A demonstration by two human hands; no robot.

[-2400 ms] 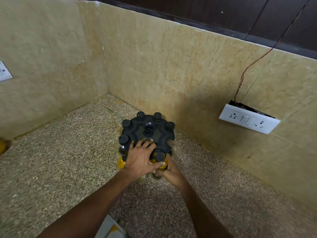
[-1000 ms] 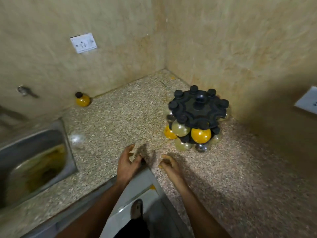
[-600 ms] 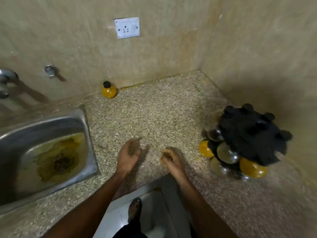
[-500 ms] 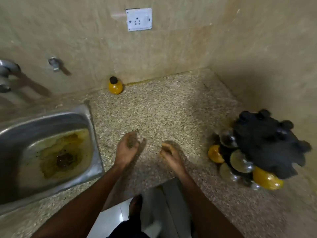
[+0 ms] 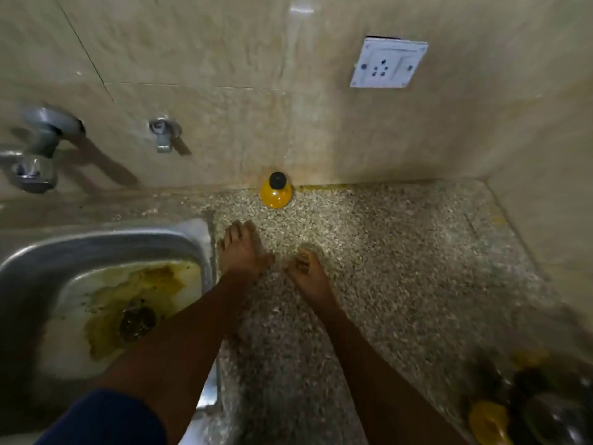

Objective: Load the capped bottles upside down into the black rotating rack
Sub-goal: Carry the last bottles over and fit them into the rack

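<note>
A small round yellow bottle (image 5: 276, 194) with a black cap stands upright on the speckled counter against the back wall. My left hand (image 5: 241, 250) is stretched out flat towards it, fingers apart, holding nothing, a short way in front of the bottle. My right hand (image 5: 307, 273) hovers beside it with fingers loosely curled and nothing in them. The black rotating rack (image 5: 542, 403), with yellow and clear bottles hanging in it, is blurred at the bottom right corner, well away from both hands.
A stained steel sink (image 5: 99, 303) takes up the left side, its rim right beside my left hand. Taps (image 5: 38, 155) and a valve (image 5: 163, 136) stick out of the tiled wall. A white socket (image 5: 386, 64) sits on the wall above the counter (image 5: 401, 252).
My view has swung left from the rack to the lone yellow bottle. Both hands left the rack and moved forward over the counter towards that bottle; the left hand has opened out flat.
</note>
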